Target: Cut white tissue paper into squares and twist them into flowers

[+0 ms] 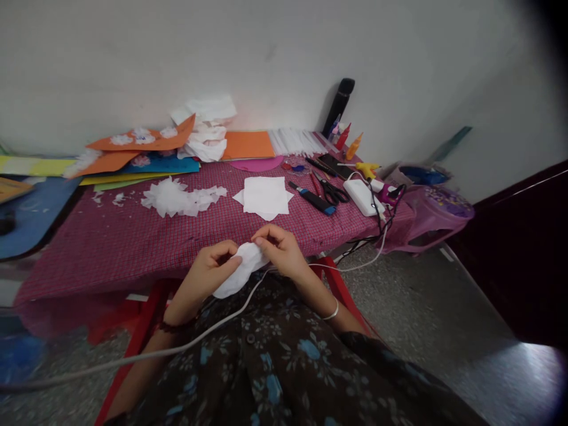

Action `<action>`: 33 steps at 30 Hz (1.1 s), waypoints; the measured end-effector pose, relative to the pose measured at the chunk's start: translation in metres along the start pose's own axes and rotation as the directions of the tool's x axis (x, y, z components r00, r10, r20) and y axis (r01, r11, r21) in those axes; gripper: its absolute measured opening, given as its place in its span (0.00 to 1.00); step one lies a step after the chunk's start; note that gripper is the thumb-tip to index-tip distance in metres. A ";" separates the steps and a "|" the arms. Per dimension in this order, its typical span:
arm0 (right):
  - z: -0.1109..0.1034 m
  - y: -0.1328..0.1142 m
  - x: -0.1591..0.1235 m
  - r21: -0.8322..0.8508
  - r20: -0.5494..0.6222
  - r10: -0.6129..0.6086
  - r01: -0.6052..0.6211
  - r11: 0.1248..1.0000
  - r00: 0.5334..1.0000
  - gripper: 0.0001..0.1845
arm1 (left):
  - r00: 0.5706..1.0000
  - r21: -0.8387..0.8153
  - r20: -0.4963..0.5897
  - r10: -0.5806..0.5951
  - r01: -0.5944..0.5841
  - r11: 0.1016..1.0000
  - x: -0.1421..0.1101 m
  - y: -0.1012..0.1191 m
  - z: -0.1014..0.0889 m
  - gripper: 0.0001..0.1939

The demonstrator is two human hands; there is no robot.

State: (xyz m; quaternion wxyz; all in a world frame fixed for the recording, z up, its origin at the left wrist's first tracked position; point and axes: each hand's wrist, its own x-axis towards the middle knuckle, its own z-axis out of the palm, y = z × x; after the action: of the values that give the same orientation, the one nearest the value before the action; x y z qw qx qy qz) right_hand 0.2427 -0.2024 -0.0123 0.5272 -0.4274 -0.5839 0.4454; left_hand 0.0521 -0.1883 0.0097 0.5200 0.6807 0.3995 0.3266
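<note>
"Tissue (235, 281) first, from the head view: where is it?"

"Between my 2 hands, at the near edge of the tabletop (110, 254), on my side of it."

"How are they set?"

"Both nearly closed. My left hand (210, 269) pinches its left side between thumb and bent fingers; my right hand (281, 251) nips the upper right end by the fingertips."

"How will it handle?"

"Very light, soft and limp, I'd judge; hardly slippery, but easy to tear. I'd hold it by its edges, lightly, without tugging."

"Any brands or writing?"

"None I can read. The bottles (354, 148) by the tabletop's far right corner show too small, and so does the white box (362, 197) near its right edge. The stacked white sheets (265, 194), midway between far and near edges, look plain."
</note>
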 end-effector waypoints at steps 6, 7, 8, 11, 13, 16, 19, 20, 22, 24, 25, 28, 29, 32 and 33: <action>0.006 -0.003 -0.002 0.003 0.040 -0.040 0.040 0.999 0.998 0.06 | 0.999 0.006 -0.008 -0.039 0.039 0.999 0.005 -0.002 0.004 0.10; 0.007 -0.004 -0.003 -0.006 0.044 -0.047 0.047 0.999 0.998 0.07 | 0.998 -0.013 -0.041 -0.042 0.042 0.999 0.005 -0.003 0.005 0.11; 0.007 -0.004 -0.003 -0.012 0.043 -0.052 0.052 0.999 0.998 0.08 | 0.996 -0.033 -0.081 -0.035 0.033 0.999 0.005 -0.003 0.006 0.11; 0.004 0.000 -0.002 -0.013 0.062 -0.042 0.043 0.999 0.997 0.12 | 0.975 -0.065 -0.220 0.039 -0.054 0.996 0.003 -0.003 0.008 0.10; 0.001 0.003 -0.001 -0.032 0.112 -0.018 0.022 0.999 0.994 0.10 | 0.957 -0.090 -0.285 0.057 -0.086 0.992 0.002 -0.003 0.008 0.09; -0.003 0.006 0.000 -0.081 0.134 0.011 -0.001 0.997 0.991 0.11 | 0.914 -0.173 -0.406 0.001 -0.078 0.982 0.001 -0.004 0.009 0.11; -0.007 0.005 0.000 -0.122 0.090 0.038 -0.027 0.992 0.995 0.11 | 0.833 -0.228 -0.553 -0.031 -0.116 0.967 0.002 -0.006 0.008 0.14; -0.008 0.005 0.001 -0.129 0.077 0.044 -0.033 0.991 0.996 0.11 | 0.802 -0.239 -0.596 -0.035 -0.135 0.962 0.002 -0.007 0.008 0.14; -0.009 0.005 0.001 -0.115 0.050 0.047 -0.041 0.992 0.998 0.11 | 0.741 -0.249 -0.670 -0.041 -0.173 0.953 0.003 -0.010 0.005 0.15; -0.010 0.007 0.003 -0.066 0.014 0.053 -0.052 0.996 0.999 0.12 | 0.691 -0.252 -0.721 -0.049 -0.196 0.948 0.004 -0.014 0.002 0.15; -0.011 0.008 0.003 -0.037 -0.011 0.057 -0.057 0.998 0.998 0.12 | 0.684 -0.250 -0.727 -0.054 -0.192 0.949 0.004 -0.016 0.000 0.14; -0.012 0.011 0.006 0.042 -0.149 0.045 -0.039 0.998 0.988 0.13 | 0.721 -0.240 -0.690 -0.062 -0.147 0.960 0.005 -0.022 -0.005 0.12; -0.012 0.012 0.006 0.063 -0.208 0.029 -0.017 0.998 0.978 0.13 | 0.750 -0.247 -0.658 -0.068 -0.129 0.961 0.006 -0.024 -0.007 0.11; -0.014 0.014 0.007 0.101 -0.335 0.002 0.034 0.994 0.942 0.13 | 0.848 -0.247 -0.528 -0.055 -0.091 0.965 0.008 -0.032 -0.010 0.06; -0.015 0.014 0.007 0.101 -0.348 0.000 0.038 0.994 0.938 0.13 | 0.875 -0.228 -0.483 -0.037 -0.085 0.970 0.008 -0.034 -0.010 0.05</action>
State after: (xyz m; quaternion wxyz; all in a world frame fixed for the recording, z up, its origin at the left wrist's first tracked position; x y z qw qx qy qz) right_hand 0.2571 -0.1910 -0.0237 0.6482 -0.4649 -0.4614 0.3882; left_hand 0.0399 -0.1717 -0.0206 0.4784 0.5138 0.4653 0.5392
